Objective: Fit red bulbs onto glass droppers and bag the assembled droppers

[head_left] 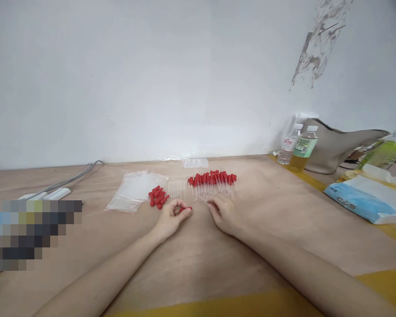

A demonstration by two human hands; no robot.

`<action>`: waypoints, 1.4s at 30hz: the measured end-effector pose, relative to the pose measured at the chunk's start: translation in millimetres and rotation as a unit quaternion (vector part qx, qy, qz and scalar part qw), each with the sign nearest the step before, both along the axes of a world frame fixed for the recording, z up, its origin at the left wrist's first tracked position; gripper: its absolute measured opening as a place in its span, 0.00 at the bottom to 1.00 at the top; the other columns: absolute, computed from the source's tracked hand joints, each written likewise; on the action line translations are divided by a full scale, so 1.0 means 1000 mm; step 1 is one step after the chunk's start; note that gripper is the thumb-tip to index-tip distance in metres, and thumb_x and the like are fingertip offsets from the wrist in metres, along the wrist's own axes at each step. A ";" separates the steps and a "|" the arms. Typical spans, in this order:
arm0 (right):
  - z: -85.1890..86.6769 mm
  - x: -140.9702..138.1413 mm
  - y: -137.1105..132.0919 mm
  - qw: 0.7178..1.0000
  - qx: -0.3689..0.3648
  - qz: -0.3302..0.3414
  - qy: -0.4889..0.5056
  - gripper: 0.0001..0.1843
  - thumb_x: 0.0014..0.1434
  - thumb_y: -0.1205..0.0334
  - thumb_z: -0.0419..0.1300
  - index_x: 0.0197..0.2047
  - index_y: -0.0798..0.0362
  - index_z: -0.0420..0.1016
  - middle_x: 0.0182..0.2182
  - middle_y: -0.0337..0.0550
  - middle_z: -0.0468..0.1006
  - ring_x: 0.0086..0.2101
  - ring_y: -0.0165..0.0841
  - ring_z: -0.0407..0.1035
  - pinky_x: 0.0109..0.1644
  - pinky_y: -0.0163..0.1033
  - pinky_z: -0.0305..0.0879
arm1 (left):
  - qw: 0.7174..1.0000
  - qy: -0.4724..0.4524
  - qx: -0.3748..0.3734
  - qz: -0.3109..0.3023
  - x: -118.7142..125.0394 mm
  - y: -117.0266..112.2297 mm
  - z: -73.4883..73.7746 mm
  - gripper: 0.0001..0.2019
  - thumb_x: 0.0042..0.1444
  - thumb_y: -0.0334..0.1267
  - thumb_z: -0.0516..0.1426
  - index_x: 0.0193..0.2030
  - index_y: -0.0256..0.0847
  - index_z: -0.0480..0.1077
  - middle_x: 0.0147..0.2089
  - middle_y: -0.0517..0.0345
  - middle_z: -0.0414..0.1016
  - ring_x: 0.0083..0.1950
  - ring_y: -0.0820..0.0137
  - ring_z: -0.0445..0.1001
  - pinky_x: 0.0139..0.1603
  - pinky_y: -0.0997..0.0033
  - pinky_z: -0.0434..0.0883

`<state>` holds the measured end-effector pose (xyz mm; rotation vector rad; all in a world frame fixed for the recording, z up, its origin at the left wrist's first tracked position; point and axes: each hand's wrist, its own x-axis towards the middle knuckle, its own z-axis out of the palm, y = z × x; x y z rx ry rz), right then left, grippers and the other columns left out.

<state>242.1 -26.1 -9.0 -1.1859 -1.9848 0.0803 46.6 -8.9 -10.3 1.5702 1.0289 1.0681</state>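
My left hand (170, 219) pinches a red rubber dropper bulb (186, 209) between thumb and fingertips, just above the table. Across a small gap, my right hand (227, 215) is closed on a thin clear dropper tube (202, 198) that points left. Beyond my left hand lies a heap of loose red bulbs (157, 197). Beside the heap, bare clear tubes (177, 189) lie in a row. Behind my right hand, several droppers with red bulbs fitted (214, 179) lie side by side, bulbs toward the wall.
Clear zip bags (133, 190) lie left of the bulbs, and another bag (195, 163) is by the wall. At right stand two bottles (302, 149), a grey container (330, 152) and a blue tissue pack (363, 200). A cable (72, 179) and a blurred patch occupy the left.
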 end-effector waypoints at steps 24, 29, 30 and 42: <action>-0.008 -0.001 -0.008 0.997 0.015 0.064 -0.042 0.08 0.56 0.63 0.51 0.28 0.53 0.68 0.23 0.38 0.71 0.25 0.27 0.62 0.38 0.36 0.52 | 0.997 0.040 0.054 -0.048 0.001 -0.002 -0.002 0.14 0.49 0.45 0.55 0.33 0.35 0.68 0.24 0.59 0.69 0.26 0.73 0.69 0.31 0.72 0.68; -0.005 0.005 -0.003 0.994 0.001 0.092 -0.066 0.07 0.56 0.64 0.52 0.30 0.52 0.70 0.24 0.36 0.73 0.25 0.26 0.63 0.38 0.36 0.50 | 0.995 0.064 0.057 -0.042 -0.001 -0.004 -0.003 0.14 0.49 0.45 0.55 0.34 0.35 0.69 0.22 0.60 0.68 0.22 0.75 0.66 0.25 0.75 0.66; -0.004 0.007 -0.001 0.993 -0.001 0.098 -0.073 0.07 0.56 0.63 0.52 0.31 0.52 0.71 0.24 0.37 0.73 0.25 0.26 0.63 0.38 0.36 0.49 | 0.994 0.071 0.059 -0.049 -0.002 -0.004 -0.004 0.13 0.50 0.44 0.55 0.34 0.35 0.69 0.22 0.60 0.68 0.22 0.76 0.65 0.24 0.76 0.66; 0.007 0.011 -0.001 0.979 0.045 0.089 -0.180 0.12 0.58 0.61 0.49 0.34 0.50 0.73 0.27 0.38 0.74 0.26 0.27 0.61 0.37 0.38 0.44 | 0.954 0.234 0.168 -0.085 -0.007 -0.008 0.000 0.10 0.53 0.41 0.52 0.34 0.40 0.72 0.25 0.60 0.69 0.25 0.74 0.64 0.24 0.77 0.59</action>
